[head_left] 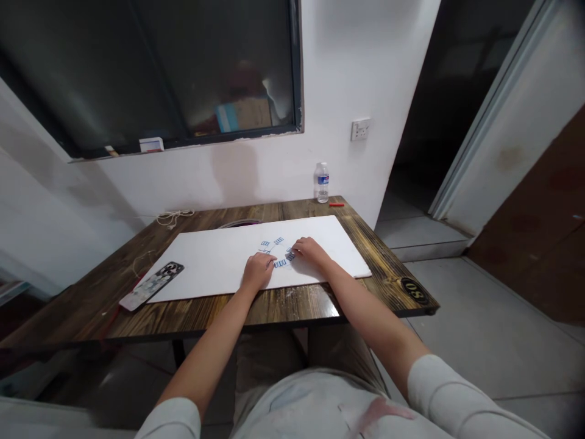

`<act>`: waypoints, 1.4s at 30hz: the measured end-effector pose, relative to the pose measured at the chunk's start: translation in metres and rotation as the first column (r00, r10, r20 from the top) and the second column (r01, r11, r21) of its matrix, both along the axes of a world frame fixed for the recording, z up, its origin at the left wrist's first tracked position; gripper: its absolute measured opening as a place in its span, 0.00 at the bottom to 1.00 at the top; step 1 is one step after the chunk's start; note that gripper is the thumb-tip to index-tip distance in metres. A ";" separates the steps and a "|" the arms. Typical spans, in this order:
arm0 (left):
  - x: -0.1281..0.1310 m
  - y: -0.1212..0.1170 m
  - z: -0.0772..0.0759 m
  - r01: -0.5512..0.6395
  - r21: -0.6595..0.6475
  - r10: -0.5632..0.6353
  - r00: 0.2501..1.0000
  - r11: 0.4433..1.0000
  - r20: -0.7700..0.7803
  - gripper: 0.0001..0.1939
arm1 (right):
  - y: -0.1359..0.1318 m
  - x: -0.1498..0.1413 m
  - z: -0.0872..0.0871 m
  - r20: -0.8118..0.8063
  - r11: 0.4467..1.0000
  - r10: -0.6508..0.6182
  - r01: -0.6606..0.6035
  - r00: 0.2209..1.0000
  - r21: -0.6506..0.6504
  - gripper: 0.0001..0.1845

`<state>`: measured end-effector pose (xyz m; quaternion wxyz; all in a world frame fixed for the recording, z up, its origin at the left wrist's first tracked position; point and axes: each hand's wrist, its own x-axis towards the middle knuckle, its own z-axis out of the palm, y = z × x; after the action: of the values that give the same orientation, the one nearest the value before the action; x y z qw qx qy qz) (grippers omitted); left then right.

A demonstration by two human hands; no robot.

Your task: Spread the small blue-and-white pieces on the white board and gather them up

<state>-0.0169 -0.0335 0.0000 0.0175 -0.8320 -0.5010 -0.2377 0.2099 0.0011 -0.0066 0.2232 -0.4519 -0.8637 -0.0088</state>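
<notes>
Probably a plain workroom, with a numbered wooden table and bare white walls

— What are the small blue-and-white pieces on the white board?
— Too small to tell; their markings don't resolve. One lies partly under the right hand, and the left hand hides the board beneath it.
— And the curved thing at the board's far edge?
— Mostly hidden behind the board.
— Behind the window glass, upper middle?
— Only blurred shapes.
</notes>
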 end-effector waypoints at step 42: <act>0.024 0.020 0.012 0.123 -0.106 -0.147 0.958 0.987 -0.247 0.20 | -0.004 0.001 0.002 -0.194 0.945 -0.273 0.225 0.942 -0.238 0.12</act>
<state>0.0068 -0.0132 0.0116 0.0278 -0.8878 -0.4468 -0.1069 0.2110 -0.0028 -0.0044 0.2666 -0.5774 -0.7644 0.1061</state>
